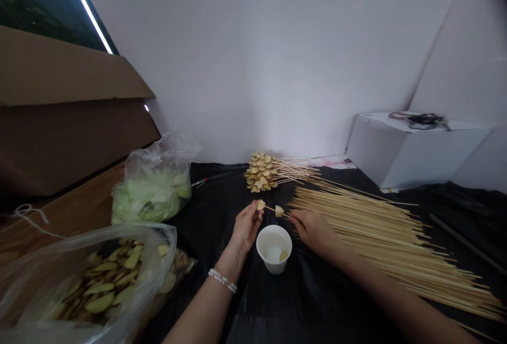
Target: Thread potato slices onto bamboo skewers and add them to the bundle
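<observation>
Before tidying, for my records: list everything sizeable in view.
Threaded skewer: one, tan, centre
Cup: one, white, centre
Filled skewers: many, yellowish, back
Bare skewers: many, tan, right
Slice bag: one, clear, front left
Greens bag: one, clear, left
Cardboard box: one, brown, left
Carton: one, white, right
Sheet: one, black, beneath
Wooden surface: one, brown, left
Walls: two, white, back and right
Dark panel: one, greenish, upper left
Left hand: one, centre
Right hand: one, centre

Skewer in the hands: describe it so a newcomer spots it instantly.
On the black sheet, find the white cup. Just beyond it, the skewer runs between the left hand and the right hand, one pale slice partway along and another at the left hand. Unlike the bare skewers to the right and the loaded pile behind, it is held, with a gap between those slices.
</observation>
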